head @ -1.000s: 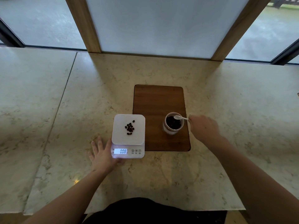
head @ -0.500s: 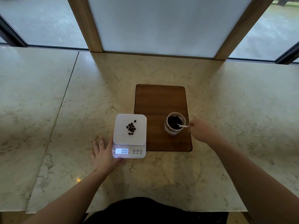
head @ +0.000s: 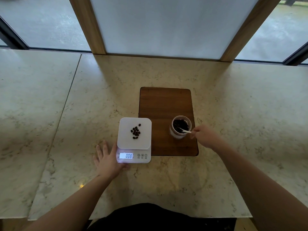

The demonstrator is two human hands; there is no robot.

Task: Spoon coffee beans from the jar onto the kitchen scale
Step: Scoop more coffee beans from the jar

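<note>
A white kitchen scale (head: 126, 140) stands on the marble counter with a small pile of coffee beans (head: 135, 131) on its platform; its lit display reads 008. An open glass jar (head: 181, 126) of dark beans stands on a wooden board (head: 165, 104) to the right of the scale. My right hand (head: 204, 136) is shut on the handle of a small white spoon (head: 186, 131), whose bowl dips into the beans inside the jar. Beside the scale's left front corner my left hand (head: 108, 160) lies flat on the counter, fingers spread, its thumb side touching the scale.
The marble counter (head: 166, 184) runs wide to both sides, with a seam (head: 66, 99) on the left. At the back stands a white panel (head: 166, 25) framed by two wooden posts, with glass either side. The counter's front edge is close to my body.
My right hand has lowered and tipped the spoon from over the jar's rim down into the beans. My left hand and the scale have stayed put.
</note>
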